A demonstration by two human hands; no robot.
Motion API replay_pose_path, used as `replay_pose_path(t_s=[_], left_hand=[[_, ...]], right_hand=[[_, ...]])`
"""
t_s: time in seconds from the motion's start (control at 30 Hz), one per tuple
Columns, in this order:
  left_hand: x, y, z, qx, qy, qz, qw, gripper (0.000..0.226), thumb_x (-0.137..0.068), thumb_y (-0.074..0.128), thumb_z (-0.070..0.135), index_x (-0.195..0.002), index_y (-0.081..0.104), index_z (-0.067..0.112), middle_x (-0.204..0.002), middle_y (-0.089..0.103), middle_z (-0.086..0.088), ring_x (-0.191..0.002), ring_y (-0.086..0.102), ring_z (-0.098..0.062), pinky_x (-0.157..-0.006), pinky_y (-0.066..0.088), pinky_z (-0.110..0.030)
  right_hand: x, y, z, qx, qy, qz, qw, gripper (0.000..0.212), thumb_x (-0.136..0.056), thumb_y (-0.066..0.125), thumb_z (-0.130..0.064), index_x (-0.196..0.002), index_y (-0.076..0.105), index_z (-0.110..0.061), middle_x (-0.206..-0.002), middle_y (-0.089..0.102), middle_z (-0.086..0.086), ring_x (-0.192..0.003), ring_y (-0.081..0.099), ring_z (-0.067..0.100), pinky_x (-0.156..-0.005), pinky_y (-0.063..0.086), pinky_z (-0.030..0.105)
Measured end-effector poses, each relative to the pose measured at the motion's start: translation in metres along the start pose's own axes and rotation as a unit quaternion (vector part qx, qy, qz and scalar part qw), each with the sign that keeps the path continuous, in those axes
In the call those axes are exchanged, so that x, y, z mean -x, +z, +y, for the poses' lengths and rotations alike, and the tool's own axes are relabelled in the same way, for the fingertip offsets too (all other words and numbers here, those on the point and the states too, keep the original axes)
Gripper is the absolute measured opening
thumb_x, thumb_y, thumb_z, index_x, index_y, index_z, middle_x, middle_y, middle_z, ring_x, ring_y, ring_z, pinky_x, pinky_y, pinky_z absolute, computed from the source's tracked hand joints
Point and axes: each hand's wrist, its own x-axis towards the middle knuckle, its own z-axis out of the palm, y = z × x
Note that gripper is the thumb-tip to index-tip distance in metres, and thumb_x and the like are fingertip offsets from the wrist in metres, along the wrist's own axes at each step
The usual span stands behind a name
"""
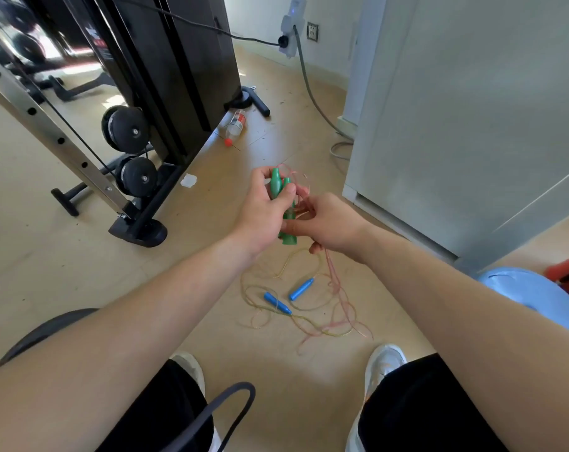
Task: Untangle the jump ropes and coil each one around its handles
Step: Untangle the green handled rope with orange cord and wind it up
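Tan floor fills the view. Black weight machine at 10 o'clock, plastic bottle lying at its foot near 12.

Loose rope heap on the floor at 6 o'clock from the hands, between the 2 shoes: pink rope looped over a yellow rope, the 2 crossing in several places. The pink rope runs up from the heap into the hands.

Left hand at frame centre grips 2 green handles side by side and upright, fingers wrapped round their middle. Right hand, touching it at 3 o'clock, has fingers curled on pink strands beside the handles. Exact pinch point cannot be told, too blurred.

2 blue handles lie in the heap, near each other but not touching, with the yellow rope attached.

Handling, as a judgement:
- Cords look thin, light and limp, probably slick plastic, so turns will likely slip off unless kept taut.
- Handles look rigid, light and tapered, best gripped at the thick mid-body.
- Cord is best guided close to where it leaves the handles.
- A hard pull risks tightening the crossings with the yellow rope.
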Motion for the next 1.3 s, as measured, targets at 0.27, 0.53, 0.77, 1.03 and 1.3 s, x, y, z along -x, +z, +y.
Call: replay_pose_path(t_s=[0.27, 0.53, 0.77, 1.03, 1.3], left_hand=[[-0.034, 0.002, 0.0, 0.154, -0.095, 0.057, 0.982, 0.026, -0.107, 0.042, 0.033, -0.119, 0.052, 0.012, -0.099, 0.07, -0.006, -0.089, 0.068, -0.022, -0.072, 0.057, -0.039], [-0.071, -0.001, -0.009, 0.17, -0.139, 0.05, 0.974, 0.03, -0.107, 0.039, 0.024, -0.114, 0.059, 0.002, -0.092, 0.068, -0.007, -0.08, 0.066, -0.013, -0.067, 0.056, -0.027], [-0.069, -0.038, 0.006, -0.096, -0.059, -0.015, 0.993, 0.006, -0.084, 0.063, 0.02, -0.087, 0.068, 0.018, -0.076, 0.062, 0.0, -0.07, 0.057, -0.013, -0.063, 0.045, -0.031], [-0.047, -0.052, 0.025, -0.195, -0.045, -0.099, 0.975, 0.033, -0.094, 0.066, 0.039, -0.092, 0.072, 0.006, -0.078, 0.072, -0.012, -0.063, 0.062, -0.013, -0.057, 0.051, -0.023], [-0.052, -0.052, 0.02, -0.217, -0.032, -0.112, 0.969, 0.01, -0.084, 0.079, 0.018, -0.09, 0.072, 0.014, -0.062, 0.068, 0.012, -0.057, 0.065, -0.003, -0.055, 0.054, -0.019]], right_hand=[[-0.037, -0.003, -0.006, -0.017, -0.048, 0.059, 0.997, 0.009, -0.088, 0.073, -0.022, -0.081, 0.069, -0.017, -0.044, 0.049, -0.014, -0.04, 0.039, 0.003, -0.045, 0.031, 0.014], [-0.086, -0.005, 0.01, -0.033, -0.042, 0.059, 0.997, 0.017, -0.085, 0.069, -0.035, -0.1, 0.071, -0.027, -0.084, 0.072, 0.008, -0.081, 0.067, 0.027, -0.082, 0.054, 0.048], [-0.072, -0.02, 0.013, 0.028, -0.046, 0.011, 0.998, 0.015, -0.092, 0.067, -0.029, -0.106, 0.072, -0.027, -0.08, 0.07, 0.011, -0.065, 0.054, 0.013, -0.065, 0.043, 0.031], [-0.038, -0.021, 0.005, 0.104, -0.064, -0.081, 0.989, 0.014, -0.093, 0.065, -0.028, -0.105, 0.072, -0.03, -0.08, 0.068, 0.011, -0.065, 0.051, 0.016, -0.067, 0.044, 0.031], [-0.041, -0.016, 0.008, 0.114, -0.069, -0.09, 0.987, 0.016, -0.094, 0.064, -0.024, -0.107, 0.073, -0.028, -0.092, 0.074, 0.005, -0.084, 0.065, 0.024, -0.079, 0.051, 0.039]])
